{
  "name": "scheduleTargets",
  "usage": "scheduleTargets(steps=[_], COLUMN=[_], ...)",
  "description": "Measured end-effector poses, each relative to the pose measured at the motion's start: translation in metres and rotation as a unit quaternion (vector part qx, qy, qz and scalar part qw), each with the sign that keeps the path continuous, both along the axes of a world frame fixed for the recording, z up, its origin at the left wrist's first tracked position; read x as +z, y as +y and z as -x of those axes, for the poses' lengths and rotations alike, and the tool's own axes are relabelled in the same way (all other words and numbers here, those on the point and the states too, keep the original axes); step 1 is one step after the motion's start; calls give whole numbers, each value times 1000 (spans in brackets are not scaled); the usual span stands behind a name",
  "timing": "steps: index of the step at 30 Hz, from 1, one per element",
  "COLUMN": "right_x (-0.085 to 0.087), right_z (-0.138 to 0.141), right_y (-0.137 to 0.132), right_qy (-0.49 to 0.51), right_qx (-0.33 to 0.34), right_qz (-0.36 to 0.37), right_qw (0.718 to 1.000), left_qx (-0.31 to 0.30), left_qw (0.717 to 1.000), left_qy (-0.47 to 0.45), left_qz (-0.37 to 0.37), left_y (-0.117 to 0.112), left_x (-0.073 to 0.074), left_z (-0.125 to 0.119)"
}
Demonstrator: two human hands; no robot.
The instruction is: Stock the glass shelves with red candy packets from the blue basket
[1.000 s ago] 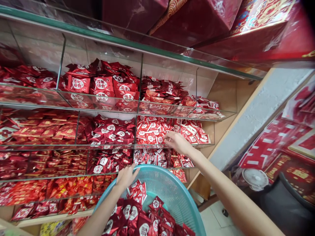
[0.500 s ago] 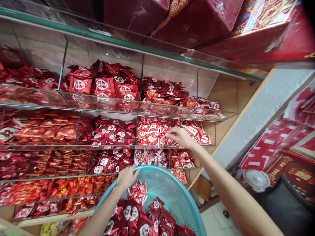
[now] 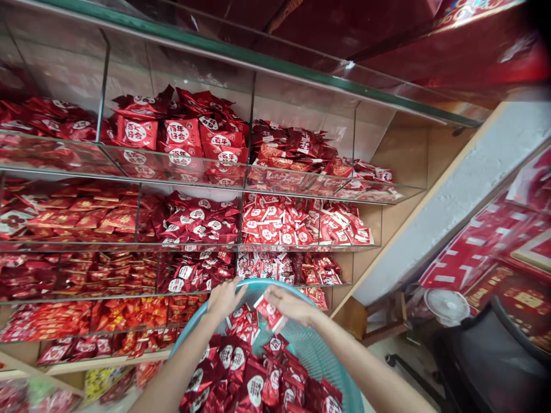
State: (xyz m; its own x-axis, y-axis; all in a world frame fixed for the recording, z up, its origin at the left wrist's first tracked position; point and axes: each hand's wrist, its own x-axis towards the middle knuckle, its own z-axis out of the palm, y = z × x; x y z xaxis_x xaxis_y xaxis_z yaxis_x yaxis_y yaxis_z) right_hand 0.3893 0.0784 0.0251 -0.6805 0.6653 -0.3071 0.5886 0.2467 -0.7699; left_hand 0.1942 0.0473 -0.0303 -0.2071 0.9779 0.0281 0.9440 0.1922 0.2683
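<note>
Shelf edges [image 3: 301, 249] near, right fingers [image 3: 272, 295] hold packet [image 3: 269, 315] (open basket [image 3: 316, 357] below).

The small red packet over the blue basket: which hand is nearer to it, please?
Right. The right hand holds the packet; the left hand, farther away, is on the rim of the basket, left of the packet.

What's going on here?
A person is handling small packets at a shelf unit. Their right hand pinches a red-and-white packet over a teal mesh basket, not yet released. Their left hand is at the basket's far rim; its exact grip is hard to tell. Dark red packets with white labels lie in the basket, and more packets fill the shelf compartments behind it.
</note>
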Motion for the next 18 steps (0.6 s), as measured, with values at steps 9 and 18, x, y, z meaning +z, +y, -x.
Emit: scheduleTargets(steps=[9, 18], right_x=[-80, -95], right_z=[-5, 10], right_y=[9, 11], right_qy=[7, 2], right_qx=[-5, 30], right_qz=[225, 292], right_qw=[974, 956], left_qx=[-2, -14], left_qw=[1000, 1000], left_qy=[-7, 1], left_qz=[-7, -26], left_y=[-1, 0], left_x=[0, -3], left_z=[0, 2])
